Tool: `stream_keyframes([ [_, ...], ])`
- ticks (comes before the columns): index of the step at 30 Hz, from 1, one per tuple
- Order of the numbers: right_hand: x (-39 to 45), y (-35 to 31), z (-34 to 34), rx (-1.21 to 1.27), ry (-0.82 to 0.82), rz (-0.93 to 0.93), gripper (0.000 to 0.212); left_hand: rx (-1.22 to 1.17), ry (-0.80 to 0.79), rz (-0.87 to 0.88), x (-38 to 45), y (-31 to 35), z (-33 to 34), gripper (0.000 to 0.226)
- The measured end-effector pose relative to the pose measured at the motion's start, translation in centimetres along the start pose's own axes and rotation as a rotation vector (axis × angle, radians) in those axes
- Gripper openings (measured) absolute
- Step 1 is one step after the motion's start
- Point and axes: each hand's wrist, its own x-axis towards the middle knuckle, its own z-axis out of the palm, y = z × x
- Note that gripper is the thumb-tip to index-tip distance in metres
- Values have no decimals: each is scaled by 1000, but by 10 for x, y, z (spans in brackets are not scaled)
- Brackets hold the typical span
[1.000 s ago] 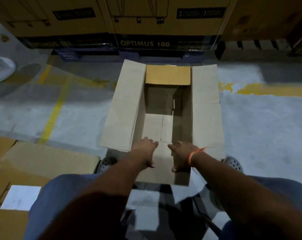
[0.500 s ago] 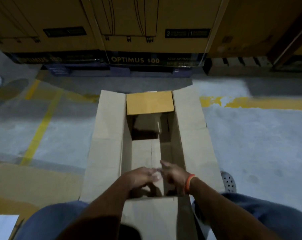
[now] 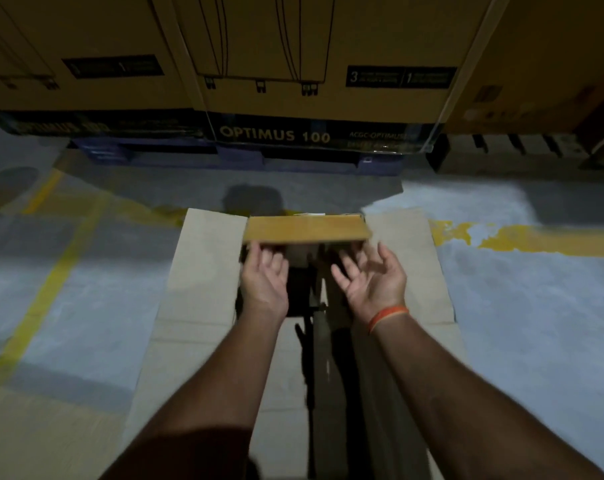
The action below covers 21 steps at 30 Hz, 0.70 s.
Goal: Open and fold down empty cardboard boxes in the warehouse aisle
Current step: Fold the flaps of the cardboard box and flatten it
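Head view — both hands reach palm-up into the open cardboard box (image 3: 203,271) that sits on the aisle floor (image 3: 535,306) directly in front of the person, side flaps splayed out left and right. Left hand (image 3: 264,278) has its fingertips tucked under the near edge of the far end flap (image 3: 307,229), fingers fairly straight, touching rather than clamping, as far as the blur lets me judge. Right hand (image 3: 373,280) is spread and relaxed, grasping nothing, just short of the same flap. Step in hand looks like lifting or pushing that end flap outward; best done with both hands spaced along its edge, pushing evenly so the crease bends clean instead of tearing at one corner, then flattening the side panels. Orange wristband (image 3: 388,315) on the right wrist. Hard to make out — the box interior is dark, so the bottom flaps and whether they are already loose cannot be told; a dark seam runs down the middle. Near end of the box is cut off by the frame and arms. Printed cartons (image 3: 276,135) behind read "OPTIMUS 100", smaller print unreadable.
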Motion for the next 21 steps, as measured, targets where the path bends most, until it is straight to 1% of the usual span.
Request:
stream_keyframes([
  [1,6,-9,10,-89,-19,-57,48,69,-48,83,7,9,9,56],
  [2,15,-18,17,-228,-33,-134,53,206,-114,173,15,17,15,56],
  [3,24,-25,21,-437,-44,-220,61,433,-187,272,25,24,18,59],
  [4,33,-32,24,-705,-52,-319,71,740,-247,375,38,30,19,66],
  [5,43,-40,25,-1019,-64,-414,82,1104,-260,473,53,37,18,75],
  [6,55,-47,24,-1357,-74,-474,88,1474,-228,549,68,44,15,84],
  [7,66,-53,24,-1679,-83,-485,91,1790,-202,583,80,50,13,91],
  [8,76,-57,22,-1948,-93,-457,93,2018,-201,578,88,54,10,97],
  [9,84,-58,20,-2160,-108,-411,96,2177,-213,544,94,56,6,102],
  [10,88,-55,18,-2305,-121,-343,100,2296,-224,501,99,55,0,107],
  [11,89,-51,14,-2366,-114,-269,105,2381,-234,473,103,53,-8,112],
  [12,93,-44,7,-2371,-91,-220,111,2418,-251,468,106,50,-17,117],
  [13,94,-39,0,-2360,-71,-222,117,2395,-274,482,109,49,-26,119],
  [16,98,-35,-11,-2357,-66,-317,127,2149,-377,557,116,53,-41,111],
  [17,98,-35,-11,-2364,-67,-332,128,2074,-380,590,115,54,-43,106],
  [18,97,-34,-12,-2365,-55,-346,128,2006,-345,626,112,53,-45,103],
  [19,95,-30,-14,-2366,-29,-357,126,1953,-277,639,107,51,-46,101],
  [21,82,-20,-24,-2379,45,-384,116,1926,-133,546,84,46,-51,102],
])
